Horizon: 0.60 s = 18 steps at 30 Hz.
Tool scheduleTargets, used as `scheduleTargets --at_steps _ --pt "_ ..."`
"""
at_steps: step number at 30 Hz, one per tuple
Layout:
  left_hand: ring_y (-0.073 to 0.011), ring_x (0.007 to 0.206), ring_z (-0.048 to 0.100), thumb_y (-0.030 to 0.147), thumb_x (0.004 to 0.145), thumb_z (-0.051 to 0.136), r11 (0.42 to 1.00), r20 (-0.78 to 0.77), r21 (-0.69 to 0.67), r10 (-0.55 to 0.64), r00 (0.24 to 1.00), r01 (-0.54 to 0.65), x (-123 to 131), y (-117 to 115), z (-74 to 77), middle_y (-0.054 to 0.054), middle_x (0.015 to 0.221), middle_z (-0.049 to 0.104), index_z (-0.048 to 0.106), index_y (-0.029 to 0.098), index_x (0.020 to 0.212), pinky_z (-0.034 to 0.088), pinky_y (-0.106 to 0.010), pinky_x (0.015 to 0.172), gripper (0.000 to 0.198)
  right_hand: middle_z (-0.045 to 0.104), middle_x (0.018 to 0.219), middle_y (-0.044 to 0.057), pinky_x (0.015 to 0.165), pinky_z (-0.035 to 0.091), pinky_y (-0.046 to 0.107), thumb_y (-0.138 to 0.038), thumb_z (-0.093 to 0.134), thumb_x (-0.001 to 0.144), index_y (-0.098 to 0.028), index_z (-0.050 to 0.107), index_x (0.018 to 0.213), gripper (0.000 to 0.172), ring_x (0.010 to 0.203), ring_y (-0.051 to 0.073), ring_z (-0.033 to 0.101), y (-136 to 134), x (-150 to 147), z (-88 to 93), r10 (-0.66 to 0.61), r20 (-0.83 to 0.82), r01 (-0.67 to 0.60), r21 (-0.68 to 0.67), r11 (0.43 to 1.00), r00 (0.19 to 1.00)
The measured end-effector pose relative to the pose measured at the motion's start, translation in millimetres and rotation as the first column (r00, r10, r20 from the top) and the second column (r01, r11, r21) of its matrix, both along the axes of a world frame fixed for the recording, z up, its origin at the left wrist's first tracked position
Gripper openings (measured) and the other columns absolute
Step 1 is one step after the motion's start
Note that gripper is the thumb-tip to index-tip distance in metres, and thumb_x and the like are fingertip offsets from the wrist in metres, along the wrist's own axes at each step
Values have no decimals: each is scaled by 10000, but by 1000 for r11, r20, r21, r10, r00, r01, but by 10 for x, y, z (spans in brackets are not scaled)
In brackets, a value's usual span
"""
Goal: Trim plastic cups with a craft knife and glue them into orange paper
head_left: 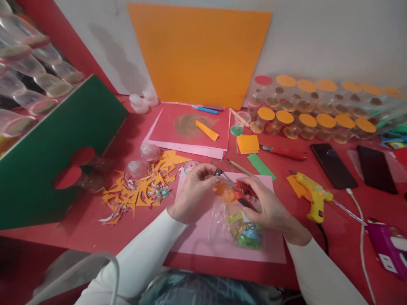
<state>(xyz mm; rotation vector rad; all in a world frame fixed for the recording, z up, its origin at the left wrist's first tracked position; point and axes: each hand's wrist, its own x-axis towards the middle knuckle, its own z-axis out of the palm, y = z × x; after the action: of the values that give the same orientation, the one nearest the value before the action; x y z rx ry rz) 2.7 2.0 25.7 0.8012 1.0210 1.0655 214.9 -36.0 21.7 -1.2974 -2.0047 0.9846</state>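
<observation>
My right hand [269, 205] is closed round the red-and-black handles of a pair of scissors [244, 195], whose blades point left. My left hand [199, 186] pinches a small dark piece [218, 171] close to the blade tips; its kind is too small to make out. Below the blades, an orange translucent plastic piece [225, 192] lies on a pink sheet [203, 241]. Partly under my right hand rests a clear plastic bag [244, 233] with yellow, blue and green pieces inside.
Orange paper scraps [136, 190] spread at left, beside a green board [63, 161]. A yellow glue gun [314, 195], phones [333, 165] and a red-handled knife [282, 152] lie at right. Clear containers with orange discs [308, 120] line the back. Sand [187, 126] covers part of a red sheet.
</observation>
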Motion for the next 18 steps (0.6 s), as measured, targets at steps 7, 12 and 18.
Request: scheduleTargets --at_steps 7,12,18 --pt "-109 645 615 178 625 799 995 -44 25 -96 994 97 -4 -13 -5 10 722 669 627 166 767 476 -226 630 223 638 1254 118 955 548 391 -199 585 738 -200 534 1284 548 1091 249 658 -22 -15 3 -18 -46 15 -75 997 999" --pt "-102 661 602 195 653 788 991 -32 39 -126 992 127 -22 -25 29 8 741 663 632 161 772 472 -228 649 200 691 1198 104 903 572 380 -207 564 711 -192 555 1304 594 1008 243 693 -18 -21 40 -14 -49 7 -142 990 999" --pt "-107 670 585 219 652 800 986 -91 48 -154 984 159 -70 0 15 8 740 641 633 157 774 456 -241 652 215 716 1189 103 884 576 357 -235 542 714 -179 582 1305 595 997 242 709 -5 -36 76 -14 12 15 -119 993 1000"
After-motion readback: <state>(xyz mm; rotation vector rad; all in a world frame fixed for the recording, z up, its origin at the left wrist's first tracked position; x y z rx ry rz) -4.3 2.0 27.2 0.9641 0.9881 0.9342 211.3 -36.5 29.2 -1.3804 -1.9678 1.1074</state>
